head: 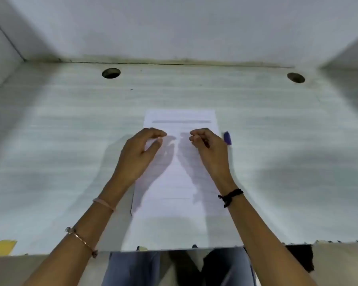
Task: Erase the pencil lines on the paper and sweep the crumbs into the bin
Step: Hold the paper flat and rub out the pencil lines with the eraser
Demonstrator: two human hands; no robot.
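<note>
The left hand [140, 153] curls loosely with nothing in it; the right hand [210, 151] is clenched, its contents impossible to tell. Both hover over the white rectangular sheet of paper [178, 219], flat on the pale grained desk [60, 141] with 2 round holes, a blurred purple object [227, 138] just beside the right hand.

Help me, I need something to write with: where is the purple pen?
In the head view, the purple pen lies on the desk beside the paper's right edge, just beyond the right hand.
</note>
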